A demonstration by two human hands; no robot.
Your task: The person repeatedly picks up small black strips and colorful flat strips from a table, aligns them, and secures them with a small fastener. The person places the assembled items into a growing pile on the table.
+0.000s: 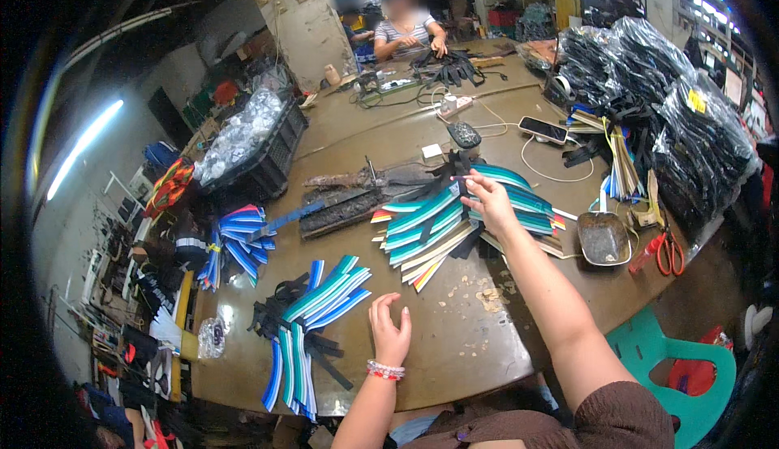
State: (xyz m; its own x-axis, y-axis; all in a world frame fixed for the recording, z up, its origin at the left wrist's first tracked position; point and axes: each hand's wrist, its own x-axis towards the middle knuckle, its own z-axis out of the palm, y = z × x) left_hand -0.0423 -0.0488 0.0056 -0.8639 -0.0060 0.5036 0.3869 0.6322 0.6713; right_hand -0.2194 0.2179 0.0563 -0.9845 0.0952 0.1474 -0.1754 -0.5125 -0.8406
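Right hand [488, 199] reaches onto the fanned pile of teal strips [454, 218] mid-table, fingertips closing on one strip's end, grip loose; left hand [389, 331] lies open and empty near-side of that pile; best pinched singly, lifted flat.

Strips [454, 222] partly hidden (under right hand [489, 204]).

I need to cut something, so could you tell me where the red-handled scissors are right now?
In the head view the red-handled scissors lie at the table's right edge, beside the metal scoop, beyond the right hand.
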